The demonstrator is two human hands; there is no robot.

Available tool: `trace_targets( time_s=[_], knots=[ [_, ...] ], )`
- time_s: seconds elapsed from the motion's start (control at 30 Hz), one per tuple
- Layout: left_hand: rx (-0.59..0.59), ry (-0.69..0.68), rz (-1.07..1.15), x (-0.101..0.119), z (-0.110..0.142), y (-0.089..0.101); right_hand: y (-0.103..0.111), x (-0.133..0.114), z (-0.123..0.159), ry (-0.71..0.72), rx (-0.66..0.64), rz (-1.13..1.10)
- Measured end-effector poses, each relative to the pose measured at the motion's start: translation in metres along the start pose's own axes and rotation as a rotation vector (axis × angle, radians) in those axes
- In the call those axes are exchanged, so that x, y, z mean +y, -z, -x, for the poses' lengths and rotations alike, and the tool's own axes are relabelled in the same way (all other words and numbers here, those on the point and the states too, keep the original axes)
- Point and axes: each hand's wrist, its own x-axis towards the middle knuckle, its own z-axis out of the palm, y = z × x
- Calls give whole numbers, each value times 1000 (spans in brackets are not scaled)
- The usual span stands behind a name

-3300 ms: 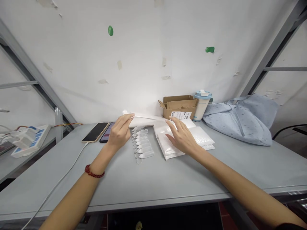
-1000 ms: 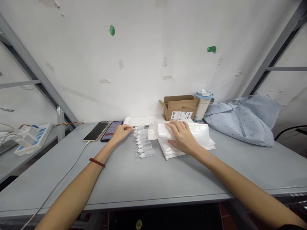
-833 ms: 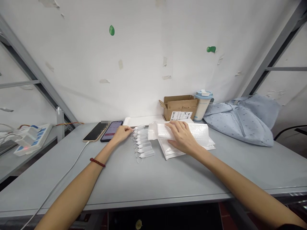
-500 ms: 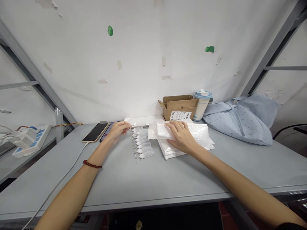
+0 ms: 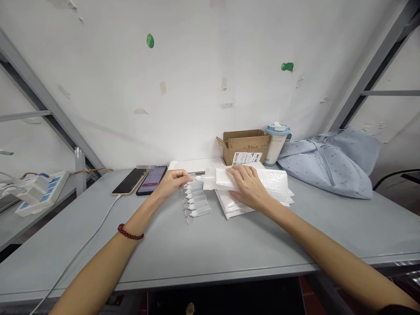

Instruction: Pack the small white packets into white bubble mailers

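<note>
While the right hand [image 5: 248, 186] lies spread, palm down, on a white bubble mailer [image 5: 259, 179], pressing it onto a stack of similar mailers [image 5: 236, 207], the left hand [image 5: 172, 183] reaches across the worktop [image 5: 197, 249], its fingers drawn narrow around the end of a small clear plastic packet [image 5: 198, 177] that points at the mailer's left end, almost touching it. That packet lies at the far end of a row of like packets [image 5: 197, 199] with thin loops, set side by side between the hands. Compared with half a second earlier, the left hand has moved right, from over the phones to the head of the row, and the packet has come up to the mailer, while the right hand stays in about the same place. A red bead bracelet [image 5: 130, 232] circles the left wrist. To the left lie a dark phone [image 5: 127, 181] and a lit phone [image 5: 151, 180]; on the far side stand a cardboard box [image 5: 244, 142] and a blue-lidded cup [image 5: 275, 144], with a pale blue dotted cloth bag [image 5: 324, 168] to the right.
</note>
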Motion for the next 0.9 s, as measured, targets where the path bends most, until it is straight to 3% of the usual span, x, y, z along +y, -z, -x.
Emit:
trace_targets(
  time_s=[0.23, 0.47, 0.6, 0.77, 0.9],
  knots=[
    [-103, -3, -107, 5, 11, -27, 2, -9, 1, 62, 24, -37],
    [-217, -251, -331, 17, 28, -52, 4, -17, 2, 120, 69, -58],
    [-83, -153, -334, 17, 22, -36, 6, -11, 1, 89, 59, -61],
    [161, -35, -406, 11, 6, 8, 4, 1, -1, 22, 55, -36],
    [115, 93, -492, 2, -1, 32, 2, 6, -1, -8, 47, -6]
  ],
)
